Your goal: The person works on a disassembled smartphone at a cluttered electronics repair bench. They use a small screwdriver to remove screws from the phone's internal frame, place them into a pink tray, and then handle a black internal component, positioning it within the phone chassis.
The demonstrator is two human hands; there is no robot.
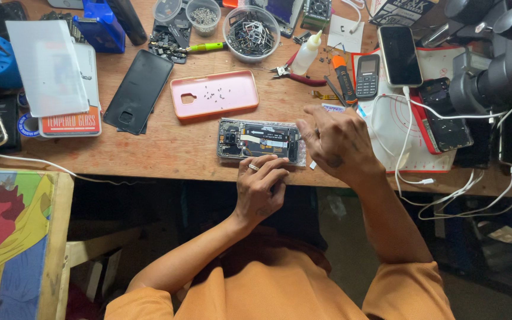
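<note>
Opened phone (260, 140) w/ back cover off lies flat near the front edge of the wooden workbench (167, 148), circuit boards exposed. Left hand (260, 185) rests fingers curled on its near edge, steadying it; ring on one finger. Right hand (338, 141) sits over the phone's right end, fingers bent; whether it pinches anything, can't tell. Just behind: pink phone case (214, 93) w/ tiny screws inside. Left of that, black back cover (138, 90). Right: keypad phone (367, 75), smartphone (399, 55) on white cable, red-handled pliers (294, 74).
</note>
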